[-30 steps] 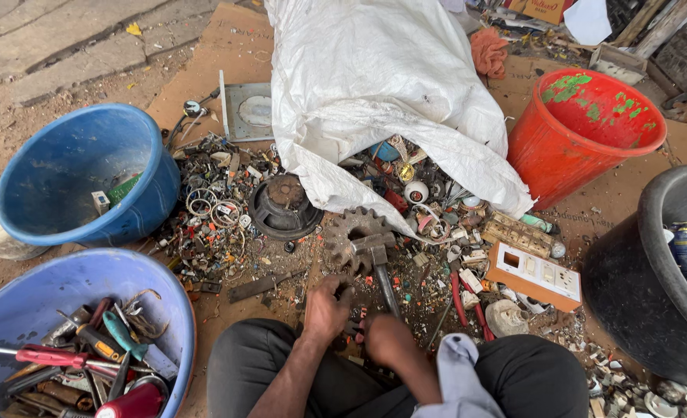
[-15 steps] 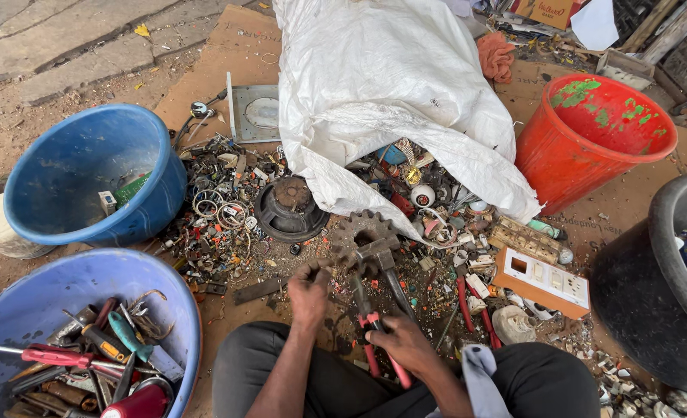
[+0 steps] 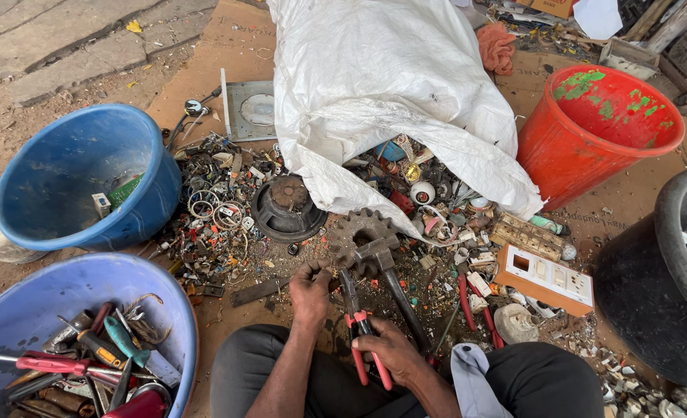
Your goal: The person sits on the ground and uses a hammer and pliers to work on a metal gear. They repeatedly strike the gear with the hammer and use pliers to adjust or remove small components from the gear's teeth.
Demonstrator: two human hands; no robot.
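Note:
My right hand (image 3: 392, 352) grips red-handled pliers (image 3: 357, 325) whose jaws point up toward my left hand. My left hand (image 3: 311, 288) pinches a small scrap piece, too small to name, right at the plier jaws. Just beyond lie a rusty toothed gear (image 3: 357, 229) and a hammer (image 3: 390, 275) resting across it. Both hands work low in the frame, between my knees, over the scrap-strewn ground.
A white sack (image 3: 374, 85) spills scrap parts. A blue tub (image 3: 72, 178) sits left, a lilac tub of screwdrivers and tools (image 3: 72, 340) at the lower left, a red bucket (image 3: 599, 131) right, a black tub (image 3: 669, 279) far right. A speaker cone (image 3: 285, 205) and white switch plate (image 3: 545, 277) lie nearby.
My left hand reached out into the scrap and came back with a small piece. My right hand picked up the red-handled pliers and brought them to the left hand.

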